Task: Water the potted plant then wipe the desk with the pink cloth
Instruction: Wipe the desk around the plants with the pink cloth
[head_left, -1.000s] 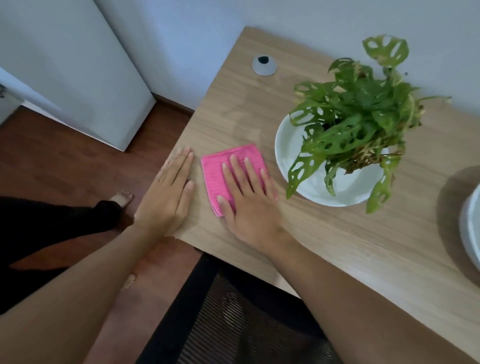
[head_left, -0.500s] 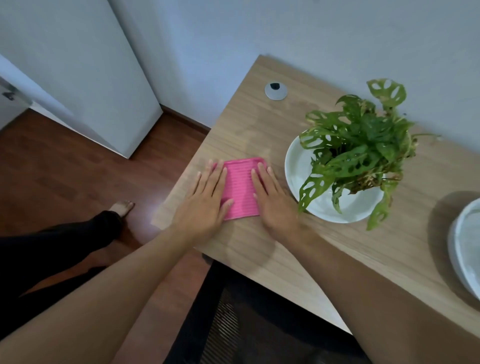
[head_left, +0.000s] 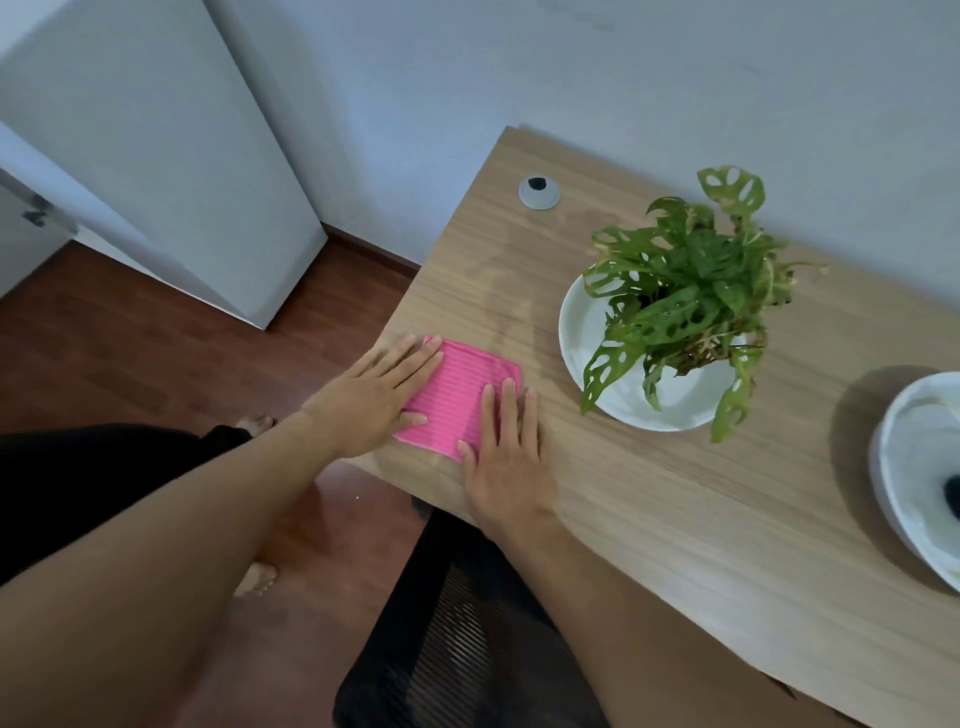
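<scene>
A folded pink ribbed cloth (head_left: 460, 397) lies flat near the left front corner of the wooden desk (head_left: 675, 509). My left hand (head_left: 376, 397) rests flat on the cloth's left edge, fingers spread. On the cloth's right front edge my right hand (head_left: 506, 447) presses down flat, fingers together. Neither hand grips the cloth. The potted plant (head_left: 685, 296), green with holed leaves, stands in a white dish (head_left: 623, 400) to the right of the cloth.
A white bowl-like vessel (head_left: 919, 467) sits at the desk's right edge. A grey cable grommet (head_left: 539, 193) is near the wall. Below the desk front is a black mesh chair (head_left: 457, 639). The desk's left edge drops to a wooden floor (head_left: 130, 353).
My left hand moved from the bare desk onto the cloth's left side. My right hand shifted to the cloth's right edge. The camera view tilted up and back.
</scene>
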